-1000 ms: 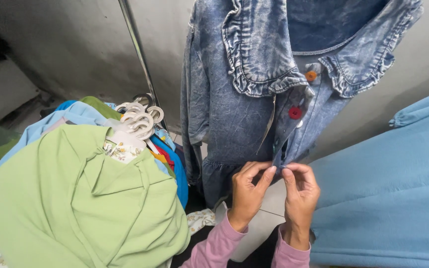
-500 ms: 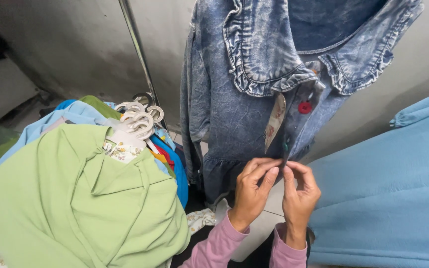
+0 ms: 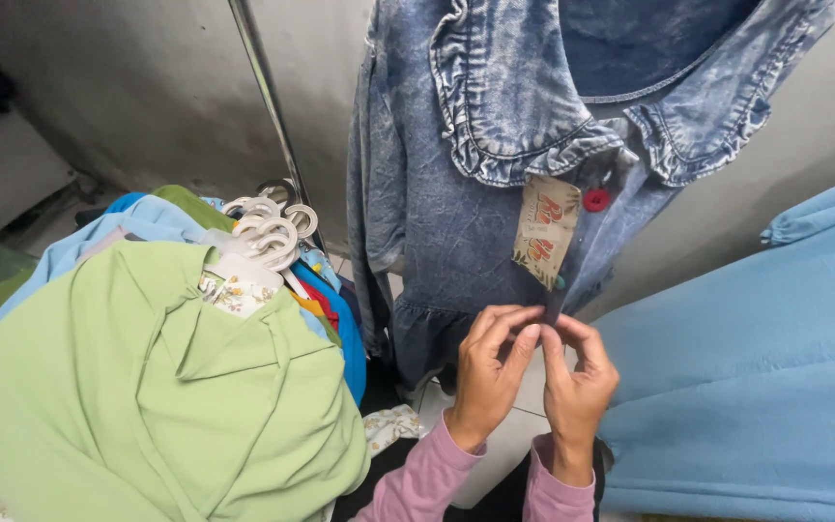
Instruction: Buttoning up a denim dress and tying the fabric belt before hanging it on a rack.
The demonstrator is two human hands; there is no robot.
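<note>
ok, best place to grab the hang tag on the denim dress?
Pinch the hang tag at its lower corner, coming from below-left. It hangs flat against the denim dress, top edge tucked under the ruffled collar, lower edge free above both hands.

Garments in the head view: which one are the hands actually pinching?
The washed denim dress with the ruffled collar, hanging upright. Both the left hand and right hand pinch its front placket; the green garment and light blue garment go untouched.
</note>
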